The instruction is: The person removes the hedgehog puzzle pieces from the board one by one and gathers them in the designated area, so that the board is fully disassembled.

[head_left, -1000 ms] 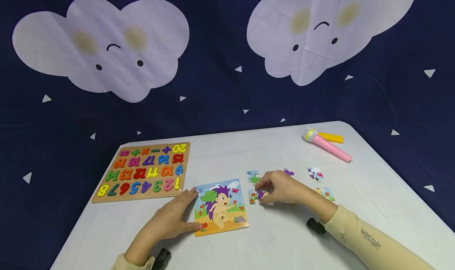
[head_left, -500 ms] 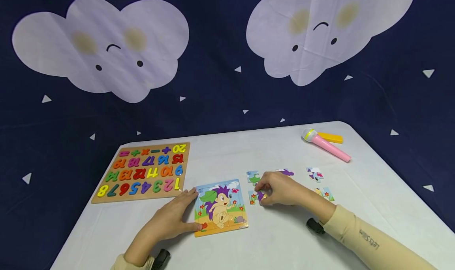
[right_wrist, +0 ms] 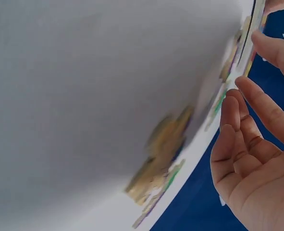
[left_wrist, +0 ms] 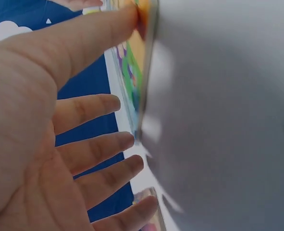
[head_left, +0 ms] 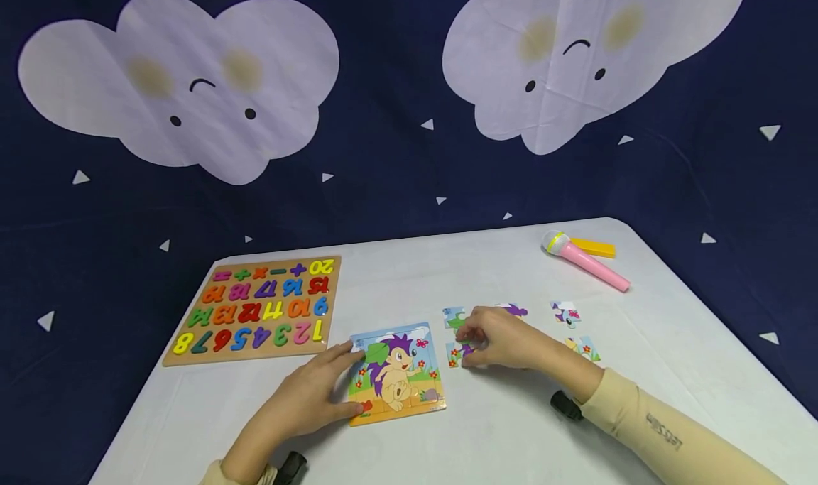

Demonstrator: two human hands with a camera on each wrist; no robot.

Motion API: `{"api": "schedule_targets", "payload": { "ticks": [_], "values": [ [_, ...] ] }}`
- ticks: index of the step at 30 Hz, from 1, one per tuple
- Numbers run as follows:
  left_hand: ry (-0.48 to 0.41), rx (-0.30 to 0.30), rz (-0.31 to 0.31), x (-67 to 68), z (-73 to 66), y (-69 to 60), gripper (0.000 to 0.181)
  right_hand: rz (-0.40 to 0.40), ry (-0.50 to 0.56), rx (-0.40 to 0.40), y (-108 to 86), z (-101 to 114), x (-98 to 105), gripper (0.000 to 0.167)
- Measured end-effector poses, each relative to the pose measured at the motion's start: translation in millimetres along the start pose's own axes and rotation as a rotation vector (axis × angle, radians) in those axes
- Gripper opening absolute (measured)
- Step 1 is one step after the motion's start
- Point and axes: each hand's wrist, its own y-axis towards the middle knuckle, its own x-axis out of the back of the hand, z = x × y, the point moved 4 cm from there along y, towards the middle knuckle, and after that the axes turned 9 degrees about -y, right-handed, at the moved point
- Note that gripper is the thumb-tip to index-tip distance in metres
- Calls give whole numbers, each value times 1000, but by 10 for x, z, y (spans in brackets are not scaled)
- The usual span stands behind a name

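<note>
A square hedgehog puzzle (head_left: 397, 375) lies on the white table. My left hand (head_left: 297, 400) is at its left side, thumb on the lower left corner, fingers spread and fairly straight; the left wrist view shows the thumb (left_wrist: 93, 36) against the board's edge. My right hand (head_left: 505, 337) is lowered over loose pieces right of the board, thumb and index fingertips apart beside a flower piece (head_left: 454, 355). A leaf piece (head_left: 454, 314) lies behind that one. In the right wrist view the other fingers of the hand (right_wrist: 257, 168) are bent; nothing shows between thumb and index.
More loose pieces, a purple one (head_left: 514, 309), a butterfly one (head_left: 566, 314) and a flower one (head_left: 586, 347), lie around the right hand. A wooden number board (head_left: 255, 311) is at the left. A pink toy microphone (head_left: 594, 265) and a yellow block (head_left: 596, 248) are at the back right.
My right thumb and index fingertips have shifted slightly left over the flower piece. The fingers of my left hand have spread a little at the board's edge, the thumb staying at the corner.
</note>
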Motion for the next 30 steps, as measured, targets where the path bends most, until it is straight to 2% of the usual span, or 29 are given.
{"api": "schedule_targets", "payload": {
  "ticks": [3, 6, 10, 13, 19, 30],
  "values": [
    [-3, -49, -18, 2, -81, -6, 72, -16, -16, 22, 4, 90, 14, 32],
    [-24, -130, -15, 2, -167, -9, 60, -17, -23, 44, 19, 195, 5, 31],
    [-74, -223, 35, -16, -245, -2, 50, 16, -10, 53, 39, 325, -37, 32],
    [-114, -259, 85, -43, -264, 7, 44, 45, 2, 57, 50, 412, -75, 36],
    [-151, -256, 153, -103, -239, 3, 40, 88, 1, 85, 69, 543, -153, 41],
    [-185, -247, 172, -128, -222, 19, 35, 138, -60, 108, 123, 673, -290, 42]
  ]
}}
